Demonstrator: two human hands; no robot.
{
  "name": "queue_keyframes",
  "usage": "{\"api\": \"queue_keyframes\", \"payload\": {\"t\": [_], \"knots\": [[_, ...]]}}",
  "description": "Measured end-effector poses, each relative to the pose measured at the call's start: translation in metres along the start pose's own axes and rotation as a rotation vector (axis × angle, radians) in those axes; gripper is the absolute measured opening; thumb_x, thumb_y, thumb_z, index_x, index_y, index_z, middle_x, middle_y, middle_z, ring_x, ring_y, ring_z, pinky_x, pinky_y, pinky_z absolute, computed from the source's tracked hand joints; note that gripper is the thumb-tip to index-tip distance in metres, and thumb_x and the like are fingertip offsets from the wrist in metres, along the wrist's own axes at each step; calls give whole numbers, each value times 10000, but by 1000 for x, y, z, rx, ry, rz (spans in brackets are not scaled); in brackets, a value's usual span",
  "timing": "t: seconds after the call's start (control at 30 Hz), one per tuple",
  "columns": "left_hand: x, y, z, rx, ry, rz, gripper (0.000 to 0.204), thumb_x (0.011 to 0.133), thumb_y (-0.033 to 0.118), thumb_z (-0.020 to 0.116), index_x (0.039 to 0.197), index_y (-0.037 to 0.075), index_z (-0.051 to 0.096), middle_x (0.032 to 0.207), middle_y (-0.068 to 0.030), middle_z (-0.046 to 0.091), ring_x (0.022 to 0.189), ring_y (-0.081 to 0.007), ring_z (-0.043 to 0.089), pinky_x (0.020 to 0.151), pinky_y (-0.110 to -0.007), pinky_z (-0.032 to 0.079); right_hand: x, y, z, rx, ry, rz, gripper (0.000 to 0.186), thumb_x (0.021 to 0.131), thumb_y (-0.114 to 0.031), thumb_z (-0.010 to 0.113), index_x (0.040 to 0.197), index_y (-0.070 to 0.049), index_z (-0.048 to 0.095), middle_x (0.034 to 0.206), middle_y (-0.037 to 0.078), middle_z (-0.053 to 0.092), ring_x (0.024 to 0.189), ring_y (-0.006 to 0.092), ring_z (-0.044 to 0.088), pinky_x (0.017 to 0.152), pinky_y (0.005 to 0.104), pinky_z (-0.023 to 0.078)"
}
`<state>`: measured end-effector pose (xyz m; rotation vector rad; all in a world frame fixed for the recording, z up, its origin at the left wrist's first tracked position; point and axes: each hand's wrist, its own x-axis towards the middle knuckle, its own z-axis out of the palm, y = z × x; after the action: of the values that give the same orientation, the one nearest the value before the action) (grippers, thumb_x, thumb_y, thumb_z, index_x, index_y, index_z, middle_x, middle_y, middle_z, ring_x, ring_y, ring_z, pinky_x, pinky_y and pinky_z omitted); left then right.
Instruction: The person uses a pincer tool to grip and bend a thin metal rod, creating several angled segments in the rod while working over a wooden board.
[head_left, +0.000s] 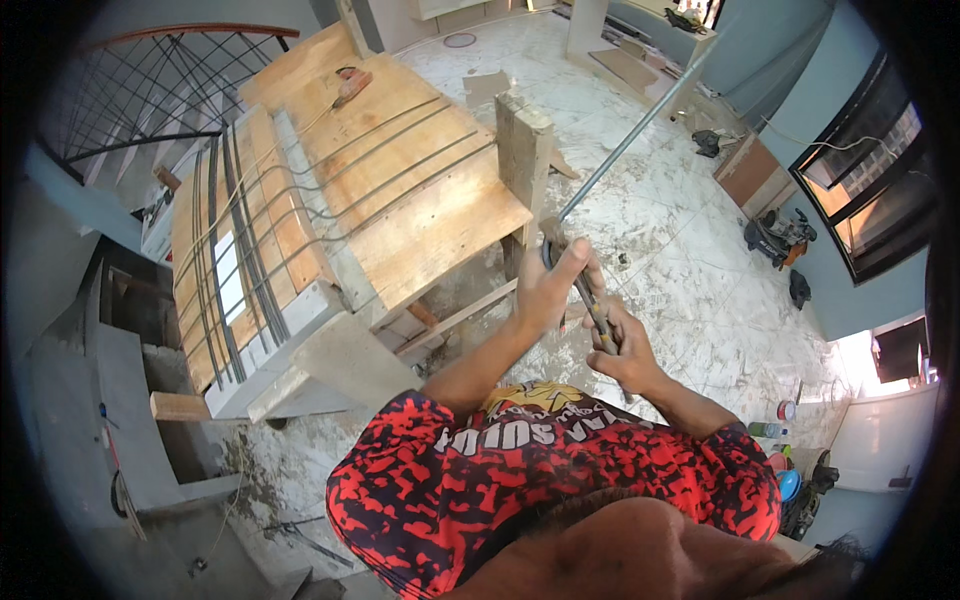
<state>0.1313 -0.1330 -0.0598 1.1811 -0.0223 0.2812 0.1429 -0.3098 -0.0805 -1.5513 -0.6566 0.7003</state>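
Note:
In front of my chest, both hands are closed on a dark grey hand tool with yellow marks (pixel 600 325), plier-like in shape. My right hand (pixel 628 348) grips its lower handle part. My left hand (pixel 550 287) wraps around its upper part, thumb up; the fingers hide much of that end. A long grey metal pipe (pixel 640 135) slants up and away to the right from just above my left hand. Whether the pipe touches the tool or my hand I cannot tell. A wooden post (pixel 524 145) stands just beyond my left hand.
To the left, a plywood platform (pixel 420 215) carries several long steel bars (pixel 248 250) and an orange power tool (pixel 351 86). A stair railing (pixel 150 95) curves behind it. At the right wall are a dark machine (pixel 778 235) and a blue bowl (pixel 789 486).

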Motion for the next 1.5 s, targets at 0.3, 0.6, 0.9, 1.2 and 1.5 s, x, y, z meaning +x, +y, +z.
{"api": "queue_keyframes", "payload": {"t": [0.3, 0.6, 0.9, 1.2, 1.5], "knots": [[-13, -20, 22, -245, 19, -103, 635, 936, 599, 342, 1071, 7, 527, 834, -114, 614, 722, -183, 616, 569, -296, 499, -25, -12, -42, -70, -62, 158, 437, 650, -3, 607, 1078, -36, 519, 683, -73, 337, 582, 42, 319, 523, 219, 263], [-24, -21, 1, -302, -497, -489, 382, 961, 361, 417, 704, 82, 456, 560, 32, 387, 442, -59, 350, 396, -220, 284, -32, -29, -66, -281, -88, 206, 446, 619, -10, 628, 1053, -57, 534, 684, -59, 359, 608, 56, 346, 545, 221, 299], [-29, -9, 10, -223, -444, -528, 430, 976, 311, 330, 601, 106, 371, 498, 35, 310, 409, -70, 284, 383, -228, 230, -21, -73, -101, -634, -253, 173, 468, 601, -63, 665, 1051, -48, 537, 640, 0, 421, 588, 114, 397, 537, 275, 338], [-34, -14, 4, -269, -440, -490, 411, 954, 300, 362, 582, 123, 351, 501, 50, 299, 411, -63, 272, 386, -227, 215, -21, -79, -90, -612, -287, 219, 421, 616, -49, 639, 1020, -48, 521, 622, -11, 388, 575, 111, 380, 527, 279, 324], [-41, -18, -3, -320, -484, -471, 273, 913, 290, 469, 748, 74, 456, 539, 33, 353, 410, -53, 286, 360, -225, 215, -33, -64, -80, -525, -265, 271, 373, 624, -17, 612, 985, -37, 519, 656, -35, 377, 584, 86, 355, 518, 256, 297]]}}
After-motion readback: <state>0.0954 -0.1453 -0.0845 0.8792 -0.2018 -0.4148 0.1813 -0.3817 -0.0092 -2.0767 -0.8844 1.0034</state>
